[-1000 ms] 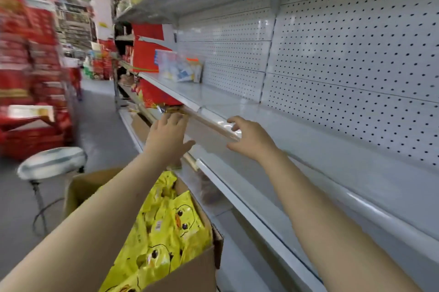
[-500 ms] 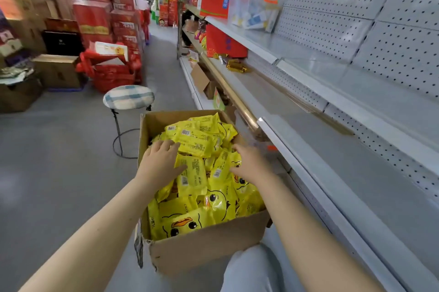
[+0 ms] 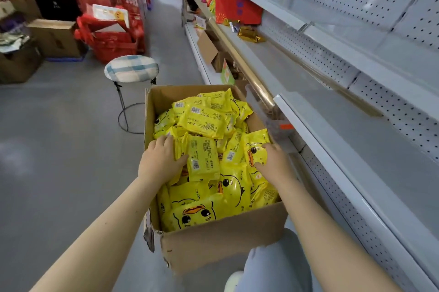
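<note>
An open cardboard box (image 3: 221, 244) stands on the floor in front of me, filled with several yellow duck-print packets (image 3: 209, 120). Both my hands are inside it. My left hand (image 3: 161, 161) lies on the left side of the pile, its fingers curled down among the packets and its thumb against the edge of a face-down yellow packet (image 3: 203, 158). My right hand (image 3: 273, 163) is at the right side, with fingers and thumb closed on a yellow packet with a duck face (image 3: 255, 149).
A grey metal shelf (image 3: 356, 139) with a pegboard back runs along the right, mostly bare, with gold wrappers (image 3: 250, 35) further back. A checked stool (image 3: 131, 68) stands behind the box. Red cartons (image 3: 107, 37) and brown boxes (image 3: 53, 37) line the left aisle.
My hands left the shelf edge and came down into the box. Since half a second ago they have sunk further into the pile and closed on packets.
</note>
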Action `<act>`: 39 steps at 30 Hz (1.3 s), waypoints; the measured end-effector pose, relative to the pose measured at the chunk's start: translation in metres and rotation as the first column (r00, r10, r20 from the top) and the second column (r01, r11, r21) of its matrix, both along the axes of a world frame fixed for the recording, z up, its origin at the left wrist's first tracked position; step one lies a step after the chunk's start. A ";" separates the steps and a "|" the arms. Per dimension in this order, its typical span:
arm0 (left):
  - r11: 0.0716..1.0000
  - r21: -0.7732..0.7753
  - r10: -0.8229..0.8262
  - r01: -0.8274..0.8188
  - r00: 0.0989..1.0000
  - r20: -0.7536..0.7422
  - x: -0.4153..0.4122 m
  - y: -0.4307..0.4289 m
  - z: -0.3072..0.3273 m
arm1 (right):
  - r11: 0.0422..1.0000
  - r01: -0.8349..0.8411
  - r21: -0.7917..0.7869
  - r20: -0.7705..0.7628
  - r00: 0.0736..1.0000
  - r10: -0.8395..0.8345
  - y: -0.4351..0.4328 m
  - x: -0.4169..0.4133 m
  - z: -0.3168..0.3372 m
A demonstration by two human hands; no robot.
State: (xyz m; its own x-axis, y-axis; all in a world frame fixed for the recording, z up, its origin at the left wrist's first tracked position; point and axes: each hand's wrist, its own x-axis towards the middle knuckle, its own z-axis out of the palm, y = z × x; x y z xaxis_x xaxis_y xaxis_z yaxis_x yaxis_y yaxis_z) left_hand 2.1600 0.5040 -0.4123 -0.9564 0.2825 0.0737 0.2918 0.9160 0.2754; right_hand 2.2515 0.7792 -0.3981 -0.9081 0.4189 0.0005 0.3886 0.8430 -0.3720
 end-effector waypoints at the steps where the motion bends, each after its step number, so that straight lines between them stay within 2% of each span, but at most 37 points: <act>1: 1.000 -0.017 -0.001 0.001 1.000 -0.023 0.001 0.001 -0.003 | 1.000 0.011 0.000 0.000 1.000 -0.011 0.000 -0.001 -0.001; 4: 0.998 -0.068 -0.014 0.010 0.998 -0.061 0.003 0.003 -0.007 | 0.999 0.035 0.001 -0.012 0.999 -0.035 0.000 -0.003 -0.005; 10: 0.999 -0.030 0.009 -0.010 0.999 -0.035 0.003 0.005 -0.005 | 0.996 0.084 -0.035 -0.088 0.992 -0.087 -0.005 -0.004 -0.010; 13: 0.989 0.134 0.063 -0.060 0.998 -0.019 0.005 0.003 -0.002 | 0.996 0.075 -0.051 -0.124 0.989 -0.080 -0.009 -0.003 -0.014; 17: 0.894 0.440 0.115 -0.083 0.992 -0.048 0.010 -0.002 0.000 | 0.968 0.148 -0.201 -0.187 0.964 -0.187 -0.011 0.002 -0.017; 20: 0.847 0.530 0.094 -0.032 0.991 -0.091 0.017 -0.002 0.002 | 0.972 0.160 -0.172 -0.185 0.964 -0.191 -0.011 0.007 -0.019; 24: 0.839 0.543 0.047 0.030 0.991 -0.127 0.021 -0.001 0.004 | 0.984 0.097 -0.148 -0.129 0.985 -0.117 -0.010 0.012 -0.025; 28: 0.845 0.532 0.022 0.058 0.989 -0.143 0.024 -0.002 0.005 | 0.978 0.077 -0.194 -0.164 0.980 -0.109 -0.009 0.013 -0.026; 32: 0.876 0.467 -0.032 0.121 0.980 -0.194 0.030 0.001 0.007 | 0.949 0.113 -0.294 -0.218 0.959 -0.182 -0.008 0.012 -0.026; 35: 0.886 0.424 -0.085 0.187 0.965 -0.248 0.033 0.004 0.009 | 0.894 0.187 -0.408 -0.182 0.942 -0.280 -0.005 0.013 -0.027; 39: 0.879 0.413 -0.151 0.239 0.960 -0.236 0.040 0.015 0.010 | 0.899 0.148 -0.412 -0.184 0.953 -0.241 -0.003 0.015 -0.029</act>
